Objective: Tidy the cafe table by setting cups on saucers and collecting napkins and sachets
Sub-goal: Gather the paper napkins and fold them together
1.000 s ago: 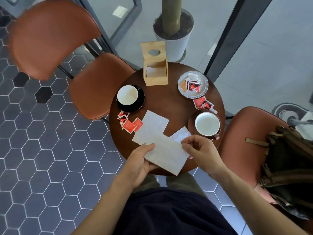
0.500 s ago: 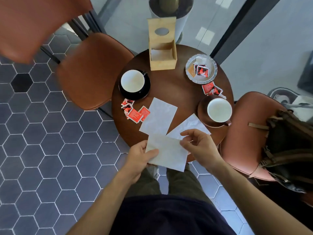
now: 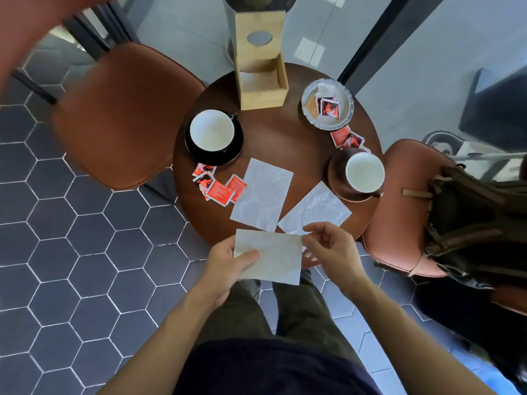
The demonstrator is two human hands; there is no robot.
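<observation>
Lifted off the round brown wooden table (image 3: 285, 143) since a second ago, the white square paper napkin (image 3: 273, 256) sits pinched in my left hand (image 3: 225, 269) at the near edge, my right hand (image 3: 330, 249) loosely curled, fingertips touching its right edge.

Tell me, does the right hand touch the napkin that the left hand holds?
Cannot tell. In the head view the right hand has its fingertips at the napkin edge; contact is unclear.

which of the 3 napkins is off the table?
The napkin held by the left hand, nearest the person. The other two napkins lie flat on the table.
</observation>
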